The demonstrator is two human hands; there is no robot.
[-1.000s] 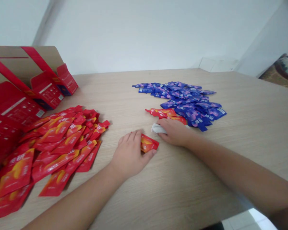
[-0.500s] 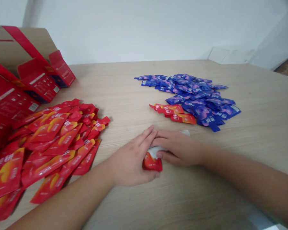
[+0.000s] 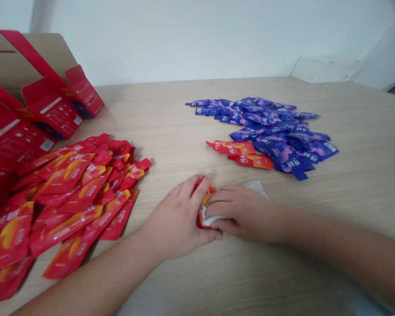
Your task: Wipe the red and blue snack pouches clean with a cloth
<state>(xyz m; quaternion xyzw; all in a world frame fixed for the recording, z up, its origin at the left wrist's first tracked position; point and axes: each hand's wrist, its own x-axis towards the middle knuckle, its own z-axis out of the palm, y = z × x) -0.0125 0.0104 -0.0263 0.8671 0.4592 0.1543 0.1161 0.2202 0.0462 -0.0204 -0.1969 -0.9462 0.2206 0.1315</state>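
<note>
Near the middle of the table, my left hand point(image 3: 181, 219) grips a red and orange sachet point(image 3: 202, 221) from its left side, thumb at the near end and fingers at the far end. My right hand point(image 3: 243, 210) presses a white tissue or cloth point(image 3: 256, 188) against the sachet's face. Part of the white material shows under the fingers and part sticks out behind the hand. Much of the sachet is hidden by both hands. Beyond them, a few red sachets point(image 3: 246, 153) lie against a pile of blue-purple sachets point(image 3: 273, 127).
A large heap of red sachets point(image 3: 82, 188) spreads over the left of the table point(image 3: 158, 127). Behind it stand red cartons point(image 3: 57, 109) beside an open cardboard box point(image 3: 49, 48) with red trim. A white wall point(image 3: 191, 39) borders the table's back edge.
The fingers of my right hand, with the white material, have shifted slightly toward me along the sachet. More of the sachet's far end now shows. The view has moved a little.
</note>
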